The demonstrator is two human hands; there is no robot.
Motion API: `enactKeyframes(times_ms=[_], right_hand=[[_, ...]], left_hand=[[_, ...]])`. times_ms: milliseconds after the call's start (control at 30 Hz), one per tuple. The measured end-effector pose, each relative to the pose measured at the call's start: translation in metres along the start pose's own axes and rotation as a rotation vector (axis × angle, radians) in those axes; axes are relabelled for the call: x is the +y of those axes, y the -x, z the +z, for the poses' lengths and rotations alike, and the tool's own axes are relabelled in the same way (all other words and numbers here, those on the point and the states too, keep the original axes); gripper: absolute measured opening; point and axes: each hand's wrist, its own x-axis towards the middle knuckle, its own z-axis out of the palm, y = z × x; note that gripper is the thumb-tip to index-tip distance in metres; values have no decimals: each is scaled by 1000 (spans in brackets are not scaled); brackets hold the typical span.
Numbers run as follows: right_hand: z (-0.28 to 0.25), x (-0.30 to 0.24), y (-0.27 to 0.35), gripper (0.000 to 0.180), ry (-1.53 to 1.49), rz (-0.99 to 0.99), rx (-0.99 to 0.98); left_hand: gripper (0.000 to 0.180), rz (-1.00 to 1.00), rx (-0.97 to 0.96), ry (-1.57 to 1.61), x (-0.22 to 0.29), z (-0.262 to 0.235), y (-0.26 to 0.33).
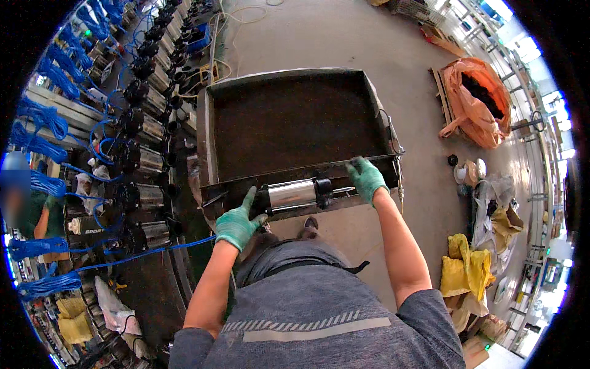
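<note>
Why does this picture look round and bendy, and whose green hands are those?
A person wears a camera on their head, looking down; its wide fisheye lens bends straight edges. No robot here: the left hand and right hand are the person's own, in green gloves. A shiny silver cylinder with black ends lies along the near edge of a big dark metal tray. The left hand is open by one end; the right is near the other. I can't tell whether the right grips anything.
</note>
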Motion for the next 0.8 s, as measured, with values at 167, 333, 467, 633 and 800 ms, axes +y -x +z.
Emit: enactKeyframes(times_ms=[167,333,467,633,800], right_hand=[[-1,19,6,32,-53,395,-697],[-11,30,2,33,-112,256,-821],[-6,40,-1,20,-260,250,-847],[40,76,11,26,124,16,-438],[7,29,19,30,-595,365,-624]], left_hand=[[91,17,-74,-95,8,9,-19],[89,11,-69,-82,20,5,-17],[89,17,-67,-64,14,5,-16],[91,11,-106,-64,18,-1,-17],[92,17,-137,-30,12,2,-15]])
